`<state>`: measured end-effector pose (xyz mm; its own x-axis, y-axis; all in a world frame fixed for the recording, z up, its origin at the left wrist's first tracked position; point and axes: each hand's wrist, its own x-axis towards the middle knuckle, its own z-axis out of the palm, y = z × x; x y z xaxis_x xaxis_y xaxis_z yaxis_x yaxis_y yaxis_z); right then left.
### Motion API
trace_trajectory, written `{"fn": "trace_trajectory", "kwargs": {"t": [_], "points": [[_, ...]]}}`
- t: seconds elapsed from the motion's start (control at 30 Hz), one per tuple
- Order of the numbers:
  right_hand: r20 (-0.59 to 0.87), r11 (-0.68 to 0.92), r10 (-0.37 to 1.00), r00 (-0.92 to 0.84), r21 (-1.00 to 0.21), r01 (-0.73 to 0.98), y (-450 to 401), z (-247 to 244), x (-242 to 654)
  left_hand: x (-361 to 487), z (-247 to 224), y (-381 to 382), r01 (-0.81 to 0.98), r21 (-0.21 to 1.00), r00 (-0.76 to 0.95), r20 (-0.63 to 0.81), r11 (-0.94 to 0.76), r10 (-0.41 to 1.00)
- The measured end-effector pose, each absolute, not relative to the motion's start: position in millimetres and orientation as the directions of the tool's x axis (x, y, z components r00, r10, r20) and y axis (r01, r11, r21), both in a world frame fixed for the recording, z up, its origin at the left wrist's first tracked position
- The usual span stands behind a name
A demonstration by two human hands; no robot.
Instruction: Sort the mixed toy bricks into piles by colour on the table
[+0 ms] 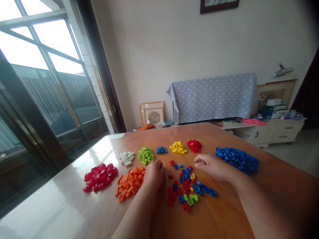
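A person's two hands work over a brown wooden desk [74, 212] on which small plastic bricks lie sorted by colour. The left hand [155, 174] is curled, its fingers folded inward and its back towards the camera; whether it grips a brick cannot be told. It is just beside the orange pile [131, 182] and on the near side of the lime-green pile [145, 155]. The right hand [208, 166] is loosely bent, thumb and fingers drawn near one another, and whether anything is pinched there cannot be made out. It hovers beside the upper right of the mixed bricks [185, 184], which lie scattered between the two forearms: red, blue, yellow and lime-green pieces, several of the blue ones round.

Beyond the hands, a row runs from left to right: the white pile [127, 158], the lime-green pile, the small blue pile [161, 150], the yellow pile [177, 147] and the red pile [194, 146]. The crimson pile [100, 177] lies left of the orange one, and the large blue pile [236, 160] sits past the right wrist. Behind the desk, a dotted grey-blue cloth [214, 98] hangs over a wide object by the wall.
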<state>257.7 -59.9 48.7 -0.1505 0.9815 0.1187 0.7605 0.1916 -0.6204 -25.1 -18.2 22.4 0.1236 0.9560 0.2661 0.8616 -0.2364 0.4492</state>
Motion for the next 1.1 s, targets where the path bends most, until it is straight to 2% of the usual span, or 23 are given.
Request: {"fn": "trace_trajectory", "kwargs": {"t": [0.2, 0.4, 0.67, 0.83, 0.97, 1.1], "points": [[0.134, 0.197, 0.980, -0.146, -0.626, 0.755, -60.3, 50.3, 257.6, -29.3, 25.2, -14.9, 0.847, 0.464, 0.108, 0.332, -0.261, 0.937], [0.117, 0.187, 0.982, -0.145, -0.640, 0.745, -62.8, 53.7, 255.8, -28.7, 27.0, -18.0, 0.854, 0.464, 0.100, 0.293, -0.233, 0.951], [0.102, 0.188, 0.982, -0.161, -0.647, 0.739, -62.2, 52.6, 254.5, -17.0, 31.7, -29.4, 0.822, 0.456, 0.274, 0.211, -0.342, 0.938], [0.120, 0.201, 0.980, -0.162, -0.636, 0.745, -62.0, 51.2, 254.9, -14.9, 33.5, -29.3, 0.796, 0.494, 0.278, 0.215, -0.350, 0.936], [0.134, 0.218, 0.976, -0.173, -0.634, 0.742, -63.3, 53.0, 253.8, -14.5, 35.3, -29.5, 0.780, 0.490, 0.343, 0.185, -0.389, 0.921], [0.067, 0.202, 0.976, -0.208, -0.633, 0.747, -69.5, 57.7, 254.8, -10.0, 37.2, -34.7, 0.779, 0.475, 0.375, 0.168, -0.408, 0.912]]}}
